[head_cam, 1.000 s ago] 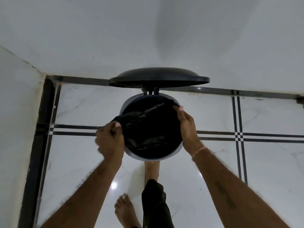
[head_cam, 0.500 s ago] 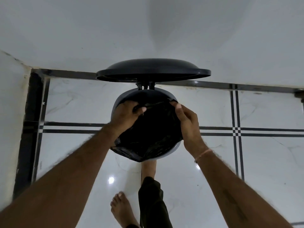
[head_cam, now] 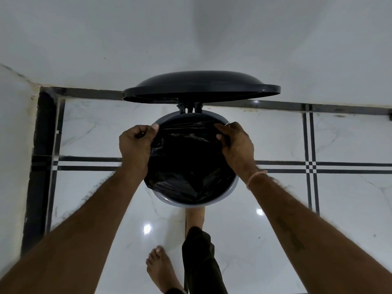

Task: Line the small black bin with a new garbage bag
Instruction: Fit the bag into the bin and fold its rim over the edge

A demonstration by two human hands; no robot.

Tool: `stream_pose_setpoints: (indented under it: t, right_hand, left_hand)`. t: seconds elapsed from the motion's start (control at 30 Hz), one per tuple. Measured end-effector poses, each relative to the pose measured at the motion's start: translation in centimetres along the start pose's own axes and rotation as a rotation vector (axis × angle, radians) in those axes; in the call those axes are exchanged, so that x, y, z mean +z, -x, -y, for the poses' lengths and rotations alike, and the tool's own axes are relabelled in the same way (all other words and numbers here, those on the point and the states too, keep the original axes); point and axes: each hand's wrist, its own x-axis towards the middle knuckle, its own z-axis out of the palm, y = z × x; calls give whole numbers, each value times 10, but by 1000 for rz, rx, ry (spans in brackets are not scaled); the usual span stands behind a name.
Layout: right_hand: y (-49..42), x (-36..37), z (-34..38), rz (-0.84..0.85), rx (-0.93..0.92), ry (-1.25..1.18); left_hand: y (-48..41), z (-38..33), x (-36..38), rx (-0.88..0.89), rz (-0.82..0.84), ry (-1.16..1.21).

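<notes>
A white marble floor (head_cam: pixel 318 209) with thin black inlay lines meets a plain white wall (head_cam: pixel 191 39), and the small black bin (head_cam: pixel 180 205) stands near that wall with its hinged lid (head_cam: pixel 201 85) raised. One bare foot (head_cam: pixel 195 217) reaches under the bin's front, probably on a pedal that is hidden. The black garbage bag (head_cam: pixel 186 162) sits inside the opening. The left hand (head_cam: pixel 133 145) and right hand (head_cam: pixel 237 145) each have fingers curled, pinching the bag's top edge at the far rim, with the film pulled taut between them. The step in hand looks like fitting the mouth over the rim – grey rim shows bare along the front. Next the far edge needs folding outward and down, then the front edge needs the same without tearing the thin film.
</notes>
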Motion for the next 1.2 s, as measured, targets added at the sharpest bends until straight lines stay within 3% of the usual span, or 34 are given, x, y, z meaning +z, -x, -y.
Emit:
stream_pose_setpoints:
  t: [0.27,0.5,0.7,0.9,1.07,1.2]
  right_hand:
    - [-15,7,4,-109,-80,93]
    - [-42,2,6,-11,88,98]
    - [-49,-9,2,-31,269,-74]
    - [-32,-18,-20,17,282,-128]
    - [11,-10,-32,-81,322,-241]
    - [38,-2,-26,-254,456,-364]
  left_hand:
    - [-25,-3,24,1,-186,-115]
    - [-61,-5,25,-151,-100,-97]
    - [-64,-5,20,-325,-66,-107]
    - [-39,7,0,-367,-55,-123]
    - [-11,20,-10,-251,-140,-49]
    - [11,33,-17,-369,-156,132]
